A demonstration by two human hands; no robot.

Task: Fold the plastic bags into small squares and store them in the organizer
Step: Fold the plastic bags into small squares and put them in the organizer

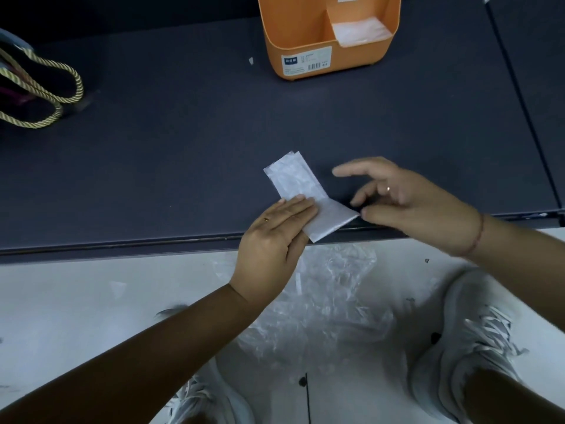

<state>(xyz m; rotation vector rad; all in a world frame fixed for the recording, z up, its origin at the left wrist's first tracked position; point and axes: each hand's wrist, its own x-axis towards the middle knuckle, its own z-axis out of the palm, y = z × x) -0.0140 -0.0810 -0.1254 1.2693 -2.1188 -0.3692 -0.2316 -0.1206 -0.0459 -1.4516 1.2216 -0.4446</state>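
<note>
Two hands were at one folded plastic bag (298,175). Your left hand (275,231) lay flat, fingers straight, pressing its near end onto the dark table (183,163) by the front edge, and the strip ran out toward 11 o'clock. Your right hand (409,203) hovered at 3 o'clock, fingers loosely spread and holding nothing. Its thumb tip was at the strip's corner, but contact could not be told. At 12 o'clock stood one orange organizer (293,35) with two compartments showing, the smaller holding folded bags (360,32), their number unclear. At 6 o'clock crumpled clear plastic (324,301) lay on the floor between your two white shoes (467,332). At 10 o'clock lay two gold rope handles (46,87).
</note>
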